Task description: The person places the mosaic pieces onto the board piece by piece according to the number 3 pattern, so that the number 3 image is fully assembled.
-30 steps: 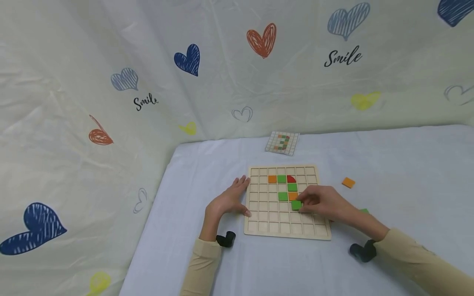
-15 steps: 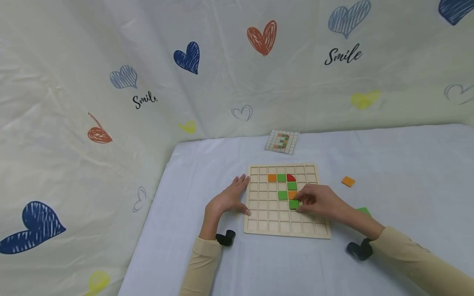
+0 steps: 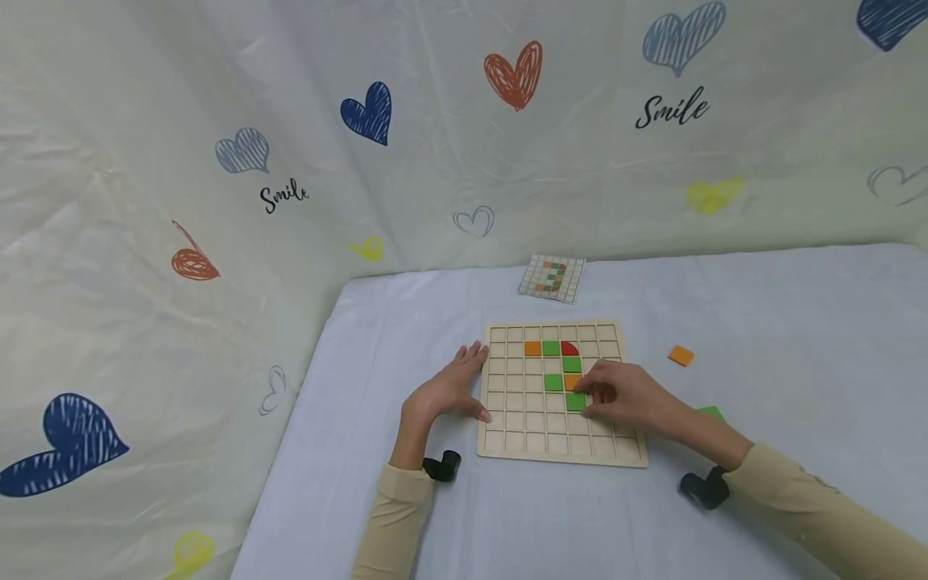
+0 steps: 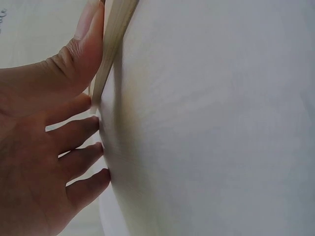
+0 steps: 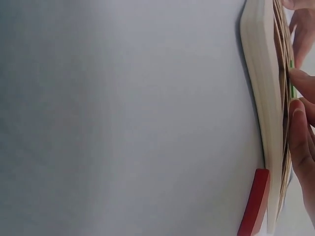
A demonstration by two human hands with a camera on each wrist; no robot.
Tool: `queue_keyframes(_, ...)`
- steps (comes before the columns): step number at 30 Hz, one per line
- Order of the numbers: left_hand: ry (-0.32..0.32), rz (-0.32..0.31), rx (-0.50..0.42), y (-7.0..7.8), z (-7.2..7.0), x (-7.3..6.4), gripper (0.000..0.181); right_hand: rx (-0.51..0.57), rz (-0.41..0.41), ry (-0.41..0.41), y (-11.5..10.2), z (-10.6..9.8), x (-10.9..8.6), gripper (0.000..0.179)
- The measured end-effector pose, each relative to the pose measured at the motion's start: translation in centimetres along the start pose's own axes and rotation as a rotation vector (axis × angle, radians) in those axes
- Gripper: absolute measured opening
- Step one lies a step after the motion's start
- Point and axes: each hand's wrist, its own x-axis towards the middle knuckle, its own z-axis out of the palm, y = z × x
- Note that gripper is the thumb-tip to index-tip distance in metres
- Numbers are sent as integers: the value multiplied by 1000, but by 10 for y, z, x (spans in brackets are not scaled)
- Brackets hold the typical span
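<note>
A wooden grid board (image 3: 522, 442) lies on the white cloth, with orange, green and red tiles set in its upper middle cells. My right hand (image 3: 631, 395) pinches a green square tile (image 3: 576, 401) at its right side, in the cell just below an orange tile (image 3: 572, 382). In the right wrist view, the thumb and a finger meet at the thin green edge (image 5: 292, 73). Along the board's left edge rests my left hand (image 3: 451, 392), fingers spread and thumb apart. The left wrist view has its fingertips and thumb against the board's side (image 4: 110, 44).
Behind the board lies a pattern card (image 3: 553, 279) printed with coloured squares. To the right are a loose orange tile (image 3: 681, 355) and a green tile (image 3: 713, 412), partly hidden by the right forearm. A red piece (image 5: 254, 201) lies against the board's near side in the right wrist view.
My right hand has shifted slightly left, and the green tile has moved with it into line with its cell. The left hand keeps its place at the board's edge.
</note>
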Motion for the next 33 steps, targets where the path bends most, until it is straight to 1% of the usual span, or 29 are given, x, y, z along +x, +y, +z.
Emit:
queue_keyframes(3,2,-8,-4,1,0,1,116,1,-20,4,1,-3,-2,27)
queue_keyframes(8,4,-22,2,1,2,0,116,2,-72,58,5,-12,-13,25)
queue_keyframes(12,2,-23,13,3,1,-1,116,18,-51,69,9,-20,-23,21)
queue_keyframes(15,-2,-17,19,3,1,-1,116,10,-42,73,12,-24,-29,20)
queue_keyframes(19,-2,-7,25,2,0,-1,116,-36,-67,95,17,-30,-36,22)
queue_keyframes(25,1,-10,26,3,-1,-2,118,-79,-51,113,27,-34,-49,24)
queue_keyframes(29,5,-12,19,3,0,-1,118,-108,-77,124,32,-37,-56,25)
queue_keyframes(33,7,-4,16,3,1,0,118,-148,-59,155,38,-42,-62,27)
